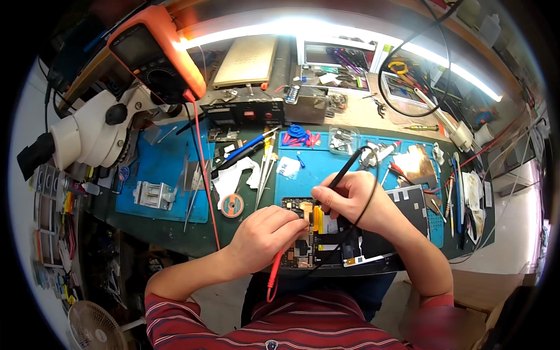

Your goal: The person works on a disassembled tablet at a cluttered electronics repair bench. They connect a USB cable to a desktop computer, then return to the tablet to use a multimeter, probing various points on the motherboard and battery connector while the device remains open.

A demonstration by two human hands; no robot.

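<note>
My left hand [262, 236] is closed round a red multimeter probe [275, 269], whose cable end points down toward me. Its fingertips lie over the circuit board [303, 248] of an opened device at the front of the bench; the probe's tip is hidden. Between the fingers of my right hand [359, 195] is a black multimeter probe [345, 169], slanting up and to the right. Whether its tip touches the board I cannot tell. Yellow-orange flex cables [318, 220] run beside the board, and a dark flat panel [402, 216] lies to the right, partly under my right forearm.
An orange multimeter [157, 55] stands at the upper left, above a white microscope [87, 131]. Blue mats [248, 219] are not bare: a metal clamp [153, 195], a solder spool [232, 205] and tweezers [266, 175] lie around. Black cable loops hang at right.
</note>
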